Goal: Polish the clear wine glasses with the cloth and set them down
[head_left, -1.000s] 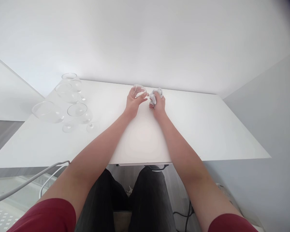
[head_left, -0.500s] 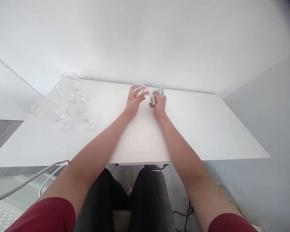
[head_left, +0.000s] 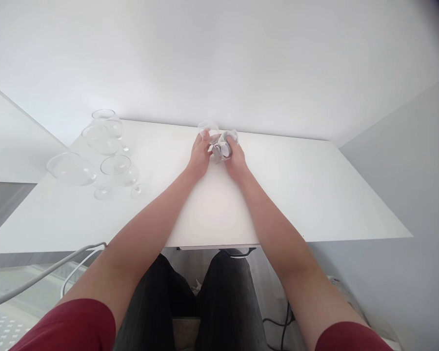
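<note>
Over the back middle of the white table, my left hand is closed around a clear stemmed glass, its bowl up and to the left. My right hand grips a crumpled white and grey cloth. The cloth meets the glass at its lower right side, covering what appears to be the stem or foot. My two hands are close together, and the cloth bridges the space between them.
Several clear stemmed glasses stand at the table's left, among them a wide one and a nearer one. A white wall rises behind the white table. A grey cable crosses near the front left edge.
My right hand has moved left with the cloth, which now touches the glass. In my left hand the glass has turned, its bowl shifting slightly up. The standing glasses have not moved.
</note>
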{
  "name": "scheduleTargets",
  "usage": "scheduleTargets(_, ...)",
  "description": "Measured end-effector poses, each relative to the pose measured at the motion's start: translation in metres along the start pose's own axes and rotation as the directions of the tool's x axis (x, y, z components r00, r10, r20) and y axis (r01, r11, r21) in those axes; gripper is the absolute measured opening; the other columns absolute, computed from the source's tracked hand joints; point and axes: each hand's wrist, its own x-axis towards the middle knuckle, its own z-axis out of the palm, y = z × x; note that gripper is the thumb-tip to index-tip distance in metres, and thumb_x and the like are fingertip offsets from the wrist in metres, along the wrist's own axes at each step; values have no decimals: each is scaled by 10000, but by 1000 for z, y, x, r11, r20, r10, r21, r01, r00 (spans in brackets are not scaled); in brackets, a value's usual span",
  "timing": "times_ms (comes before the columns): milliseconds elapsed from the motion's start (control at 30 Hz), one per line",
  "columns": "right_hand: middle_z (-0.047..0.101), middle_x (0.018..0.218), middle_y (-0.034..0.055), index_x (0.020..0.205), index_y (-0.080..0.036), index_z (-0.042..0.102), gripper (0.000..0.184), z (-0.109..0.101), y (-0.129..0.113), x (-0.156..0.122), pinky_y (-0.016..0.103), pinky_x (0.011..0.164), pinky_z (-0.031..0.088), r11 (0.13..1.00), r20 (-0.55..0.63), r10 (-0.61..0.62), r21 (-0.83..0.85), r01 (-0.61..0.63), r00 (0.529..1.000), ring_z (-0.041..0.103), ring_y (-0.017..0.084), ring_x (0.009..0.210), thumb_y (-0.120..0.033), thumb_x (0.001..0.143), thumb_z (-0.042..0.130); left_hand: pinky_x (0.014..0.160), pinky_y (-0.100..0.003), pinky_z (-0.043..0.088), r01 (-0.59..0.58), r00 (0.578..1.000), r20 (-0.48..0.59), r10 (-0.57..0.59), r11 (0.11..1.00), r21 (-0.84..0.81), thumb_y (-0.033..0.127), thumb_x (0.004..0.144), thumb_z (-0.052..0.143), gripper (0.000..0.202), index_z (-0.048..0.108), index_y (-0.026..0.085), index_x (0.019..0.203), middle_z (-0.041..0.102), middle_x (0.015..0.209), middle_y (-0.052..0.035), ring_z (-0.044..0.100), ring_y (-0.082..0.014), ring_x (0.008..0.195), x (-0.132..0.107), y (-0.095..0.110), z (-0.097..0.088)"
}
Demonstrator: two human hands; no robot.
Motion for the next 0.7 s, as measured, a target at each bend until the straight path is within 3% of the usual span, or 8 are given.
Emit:
scheduleTargets(100,727,914,34,1066,-257,680,601,-1,5,-1,318,681,588,995,-13,63,-77,-64,998,712,219,862,-830,908,589,1018,-420,581,-6,999,48,5,1000,18,706,927,697,559,684,266,1272,751,1336,-99,688,-317,1300,-4,0,4)
scheduleTargets(233,747,1045,39,1211,-268,682,633,1,6,-6,319,782,593,972,137,34,-235,-1,990,705,227,980,-825,927,582,1101,-385,530,-90,996,-10,90,995,33,614,939,740,483,698,261,1266,722,1399,-94,657,-298,1343,-8,2,6)
scheduleTargets(333,733,987,51,1078,-222,690,612,4,5,-10,326,806,564,887,212,-19,-447,114,977,673,230,931,-806,898,641,1079,-342,534,-115,992,-52,118,992,60,636,1016,610,470,682,277,1310,687,1470,-93,665,-253,1312,-9,3,6)
scheduleTargets(467,687,826,39,843,-211,639,554,5,3,-10,330,732,517,755,151,-118,-629,187,982,611,208,774,-761,876,690,870,-285,589,-90,995,-25,92,993,72,659,1036,554,478,642,320,1360,672,1506,-57,722,-216,1140,-11,5,6)
scheduleTargets(567,655,752,15,797,-216,629,493,5,2,-10,313,695,510,839,132,-81,-527,139,988,593,187,718,-695,888,704,759,-255,587,-36,998,-43,37,999,30,640,1040,567,456,646,306,1340,705,1459,-45,733,-195,1075,-11,7,8)
scheduleTargets(700,683,746,18,786,-223,635,358,5,-2,-11,310,692,559,985,223,69,-173,-30,972,656,196,731,-560,866,728,662,-278,588,46,997,-67,-48,998,-33,706,1050,464,586,616,213,1327,763,1328,-114,761,-196,934,-6,7,11)
